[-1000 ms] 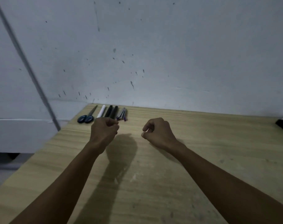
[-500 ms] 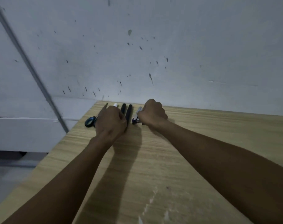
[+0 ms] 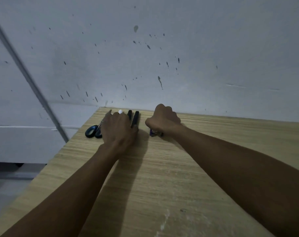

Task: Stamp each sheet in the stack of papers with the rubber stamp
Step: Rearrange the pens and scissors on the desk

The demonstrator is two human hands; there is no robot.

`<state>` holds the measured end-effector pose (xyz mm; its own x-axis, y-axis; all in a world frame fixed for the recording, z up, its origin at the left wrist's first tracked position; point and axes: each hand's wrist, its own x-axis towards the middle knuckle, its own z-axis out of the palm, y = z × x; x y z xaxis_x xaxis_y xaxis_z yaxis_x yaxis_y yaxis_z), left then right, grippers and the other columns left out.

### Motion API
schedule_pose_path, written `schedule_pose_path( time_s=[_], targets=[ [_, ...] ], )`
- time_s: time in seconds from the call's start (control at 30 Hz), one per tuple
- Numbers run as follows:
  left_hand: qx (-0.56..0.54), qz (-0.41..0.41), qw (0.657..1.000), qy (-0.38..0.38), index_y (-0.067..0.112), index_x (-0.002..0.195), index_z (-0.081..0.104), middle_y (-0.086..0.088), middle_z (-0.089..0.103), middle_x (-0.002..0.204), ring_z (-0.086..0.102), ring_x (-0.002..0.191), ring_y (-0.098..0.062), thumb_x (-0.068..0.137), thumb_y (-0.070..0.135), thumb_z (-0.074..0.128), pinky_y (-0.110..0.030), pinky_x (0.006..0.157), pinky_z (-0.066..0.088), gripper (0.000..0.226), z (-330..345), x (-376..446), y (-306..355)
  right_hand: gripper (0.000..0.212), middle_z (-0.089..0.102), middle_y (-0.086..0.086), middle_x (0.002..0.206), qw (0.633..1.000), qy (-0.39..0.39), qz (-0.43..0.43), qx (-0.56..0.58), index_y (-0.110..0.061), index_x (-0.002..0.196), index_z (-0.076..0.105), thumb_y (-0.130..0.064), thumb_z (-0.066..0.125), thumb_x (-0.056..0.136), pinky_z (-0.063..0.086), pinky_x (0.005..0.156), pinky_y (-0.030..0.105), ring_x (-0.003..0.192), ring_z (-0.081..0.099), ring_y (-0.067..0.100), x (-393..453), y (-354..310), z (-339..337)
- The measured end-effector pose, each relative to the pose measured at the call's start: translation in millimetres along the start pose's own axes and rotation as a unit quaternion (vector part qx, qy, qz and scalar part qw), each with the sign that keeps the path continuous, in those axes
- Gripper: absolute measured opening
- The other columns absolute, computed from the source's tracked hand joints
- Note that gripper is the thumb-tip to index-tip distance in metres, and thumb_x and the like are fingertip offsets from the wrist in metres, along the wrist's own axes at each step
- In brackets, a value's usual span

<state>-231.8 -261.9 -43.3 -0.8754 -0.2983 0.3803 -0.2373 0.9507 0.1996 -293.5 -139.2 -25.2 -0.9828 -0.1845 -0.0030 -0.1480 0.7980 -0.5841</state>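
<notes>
- Speckled grey wall (image 3: 162,48) rises straight behind the wooden table (image 3: 162,185), and the small tools lie in a row along the table's far left edge, which I judge keeps the middle of the top free for working.
- Neither the stack of papers nor the rubber stamp shows anywhere from my head camera, so I cannot say where they lie; none of the stamping looks begun.
- My left hand (image 3: 118,130) lies palm down over the row, fingers fairly straight and reaching away from me, resting on the tools rather than curled round any of them.
- Under and beside it sit the scissors (image 3: 92,131) with their dark loops poking out to the left, a white-tipped pen (image 3: 120,111) peeking past my fingertips, and two black markers (image 3: 134,119) just to the right, the nearer one touching my hand.
- My right hand (image 3: 163,120) is balled into a fist, knuckles up, closed round a small dark and purple object (image 3: 153,133) that juts out below it; I cannot tell what it is.
- Both forearms stretch far forward and converge toward that corner, wrists low over the wood.
- My guess is I'm sorting through these tools to find what the job needs.
</notes>
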Motion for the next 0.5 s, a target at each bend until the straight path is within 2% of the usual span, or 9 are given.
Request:
schedule_pose_path(
  time_s=[0.03,0.13,0.23,0.37,0.43,0.5],
  targets=[
    [0.028,-0.003,1.000,-0.009,0.006,0.096,0.064,-0.011,0.062,0.107,0.051,0.111,-0.033,0.086,0.039,0.062,-0.043,0.084,0.047,0.035,1,2,2,0.021,0.052,0.002,0.081,1.000,-0.001,0.006,0.004,-0.015,0.072,0.042,-0.013,0.062,0.073,0.032,0.052,0.025,0.071,0.054,0.021,-2,2,-2],
    [0.064,-0.028,0.997,-0.035,0.006,0.108,0.060,-0.013,0.060,0.115,0.044,0.121,-0.035,0.085,0.038,0.062,-0.045,0.088,0.045,0.040,8,8,5,0.020,0.052,0.002,0.081,1.000,-0.003,0.022,0.009,-0.017,0.074,0.041,-0.018,0.061,0.075,0.034,0.055,0.026,0.079,0.058,0.024,-11,10,-8],
    [0.065,-0.041,0.996,-0.040,0.005,0.109,0.060,-0.014,0.059,0.117,0.042,0.122,-0.036,0.084,0.035,0.062,-0.045,0.090,0.044,0.039,10,8,7,0.018,0.054,0.000,0.073,0.999,0.003,0.024,0.024,-0.015,0.073,0.043,-0.019,0.060,0.080,0.033,0.052,0.025,0.064,0.054,0.017,-22,21,-17],
    [0.048,-0.035,0.998,-0.021,0.004,0.097,0.063,-0.016,0.062,0.107,0.047,0.115,-0.038,0.086,0.037,0.056,-0.046,0.088,0.046,0.035,8,4,13,0.017,0.060,0.002,0.068,0.998,0.022,0.036,0.046,-0.014,0.069,0.048,-0.022,0.060,0.079,0.039,0.053,0.024,0.059,0.059,0.019,-34,39,-27],
    [0.012,-0.025,1.000,-0.006,0.006,0.079,0.061,-0.016,0.064,0.097,0.052,0.106,-0.038,0.083,0.035,0.056,-0.044,0.085,0.047,0.030,4,-5,22,0.019,0.063,0.003,0.068,0.997,0.034,0.044,0.058,-0.013,0.068,0.053,-0.026,0.061,0.079,0.045,0.055,0.026,0.058,0.063,0.022,-41,49,-35],
    [-0.040,-0.034,0.999,-0.001,0.008,0.064,0.053,-0.014,0.063,0.088,0.053,0.102,-0.037,0.080,0.031,0.058,-0.041,0.076,0.048,0.028,-2,-19,34,0.024,0.062,0.002,0.063,0.996,0.046,0.050,0.062,-0.012,0.065,0.056,-0.030,0.061,0.081,0.045,0.055,0.025,0.057,0.063,0.022,-48,59,-42]
  ],
)
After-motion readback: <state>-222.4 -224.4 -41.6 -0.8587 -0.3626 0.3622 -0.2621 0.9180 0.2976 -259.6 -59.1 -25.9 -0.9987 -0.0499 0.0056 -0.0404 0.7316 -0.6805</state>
